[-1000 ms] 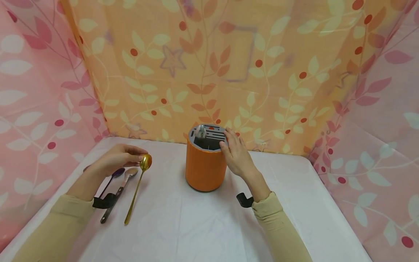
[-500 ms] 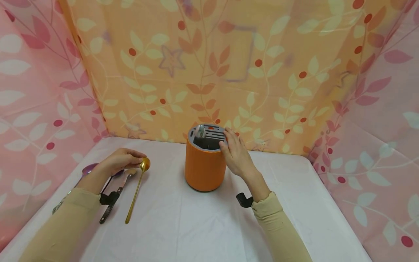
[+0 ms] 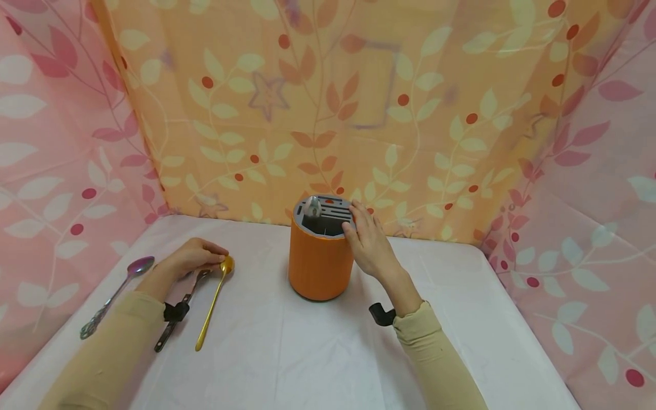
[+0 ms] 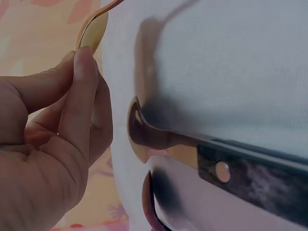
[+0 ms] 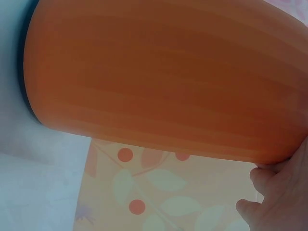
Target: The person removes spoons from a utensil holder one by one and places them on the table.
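Observation:
In the head view my left hand (image 3: 188, 257) pinches a gold spoon (image 3: 215, 302) at the tip of its bowl; the handle points toward me. The left wrist view shows thumb and fingertips on the edge of the gold bowl (image 4: 97, 31). Below that hand lies a spoon with a dark riveted handle (image 4: 255, 178), and beside it a dark purple bowl (image 4: 148, 202), mostly hidden. My right hand (image 3: 375, 246) rests with extended fingers and thumb on the rim of an upright orange utensil holder (image 3: 320, 267), whose side (image 5: 163, 82) fills much of the right wrist view.
A purple spoon with an ornate silvery handle (image 3: 105, 310) lies left of my left forearm. Inside the holder's grey slotted top stands a shiny silvery utensil (image 3: 312, 206). White cloth (image 3: 318, 359) covers the table, with patterned curtains (image 3: 328, 102) behind and at both sides.
My left hand has lowered slightly toward me with the gold spoon still pinched. Its forearm has shifted right, uncovering the ornate purple spoon. The right hand stays on the holder.

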`<state>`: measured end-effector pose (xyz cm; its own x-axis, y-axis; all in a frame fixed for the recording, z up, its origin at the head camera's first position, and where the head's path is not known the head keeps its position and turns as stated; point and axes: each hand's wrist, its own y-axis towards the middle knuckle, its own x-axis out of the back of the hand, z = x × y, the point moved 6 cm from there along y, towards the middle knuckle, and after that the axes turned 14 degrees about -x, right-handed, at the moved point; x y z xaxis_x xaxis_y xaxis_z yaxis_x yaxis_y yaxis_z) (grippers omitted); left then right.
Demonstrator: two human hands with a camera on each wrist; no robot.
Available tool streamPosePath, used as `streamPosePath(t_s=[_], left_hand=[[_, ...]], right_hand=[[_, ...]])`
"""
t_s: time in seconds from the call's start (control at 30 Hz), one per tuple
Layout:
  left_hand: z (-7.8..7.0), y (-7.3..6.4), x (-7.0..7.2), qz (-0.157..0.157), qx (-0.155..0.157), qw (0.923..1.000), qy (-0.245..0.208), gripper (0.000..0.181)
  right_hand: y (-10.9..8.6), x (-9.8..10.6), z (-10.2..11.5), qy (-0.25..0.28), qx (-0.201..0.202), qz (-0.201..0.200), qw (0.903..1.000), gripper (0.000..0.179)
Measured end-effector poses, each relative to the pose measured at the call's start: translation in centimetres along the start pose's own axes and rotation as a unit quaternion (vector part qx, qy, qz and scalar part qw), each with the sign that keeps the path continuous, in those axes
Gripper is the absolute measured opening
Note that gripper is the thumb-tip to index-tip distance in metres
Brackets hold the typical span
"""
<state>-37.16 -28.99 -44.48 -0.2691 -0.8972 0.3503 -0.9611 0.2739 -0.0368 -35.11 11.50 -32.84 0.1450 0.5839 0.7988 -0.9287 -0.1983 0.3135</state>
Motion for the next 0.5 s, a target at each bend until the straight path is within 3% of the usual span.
streamPosePath(t_s=[0.4, 0.5], left_hand=[[0.63, 0.40, -0.70, -0.013, 0.015, 0.9980, 0.060, 0.035], [0.53, 0.39, -0.71, -0.013, 0.005, 0.9971, 0.075, 0.036]], right_hand=[[0.00, 0.02, 0.00, 0.008, 0.010, -0.010, 0.9999, 0.068], [0.03, 0.02, -0.05, 0.008, 0.009, -0.009, 0.9999, 0.068]])
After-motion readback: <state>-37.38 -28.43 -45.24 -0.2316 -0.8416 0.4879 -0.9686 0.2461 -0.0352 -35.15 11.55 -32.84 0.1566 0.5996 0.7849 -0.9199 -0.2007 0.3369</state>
